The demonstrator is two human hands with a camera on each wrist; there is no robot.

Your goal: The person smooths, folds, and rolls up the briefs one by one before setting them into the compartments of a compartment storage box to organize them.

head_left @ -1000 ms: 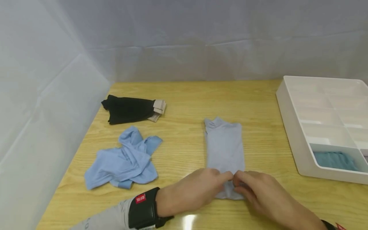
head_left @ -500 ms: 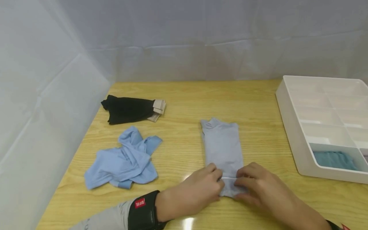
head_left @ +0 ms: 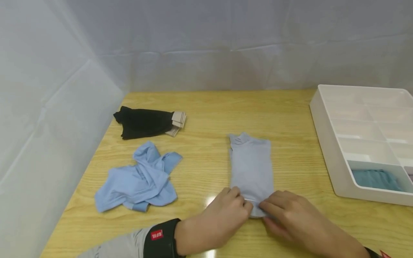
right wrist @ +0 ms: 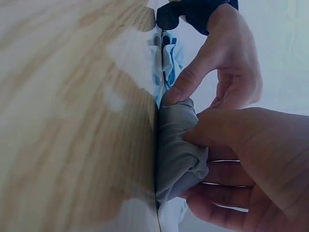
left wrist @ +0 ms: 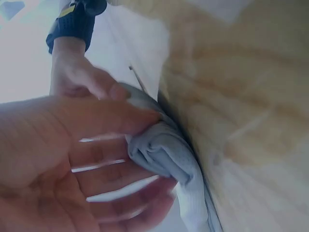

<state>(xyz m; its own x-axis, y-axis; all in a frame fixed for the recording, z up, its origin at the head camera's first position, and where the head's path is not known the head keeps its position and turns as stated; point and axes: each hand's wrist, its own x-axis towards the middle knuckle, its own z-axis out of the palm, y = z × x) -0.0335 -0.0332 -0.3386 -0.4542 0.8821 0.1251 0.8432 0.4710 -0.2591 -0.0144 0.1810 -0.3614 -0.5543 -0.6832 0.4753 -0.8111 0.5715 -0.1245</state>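
Observation:
A grey-blue garment (head_left: 251,165), folded into a long narrow strip, lies flat on the table with its near end turned over into a thick roll. My left hand (head_left: 217,218) pinches the left side of that roll; in the left wrist view the thumb presses its near face and the fingers curve over it. On the right side, my right hand (head_left: 292,218) grips the same roll, thumb low and fingers across the top. The right wrist view shows the rolled end (right wrist: 178,150) bunched between both hands, close against the wooden surface.
A crumpled light-blue garment (head_left: 138,179) lies on the table (head_left: 206,114) at the left. Behind it is a black garment (head_left: 146,123) with a beige striped band. At the right stands a white divided box (head_left: 326,143), with teal cloth (head_left: 375,180) in a near compartment.
The garment's near end has been turned over and rolled a little away from me, making the strip shorter. It shifted slightly left, then back right. Both hands changed their hold on it.

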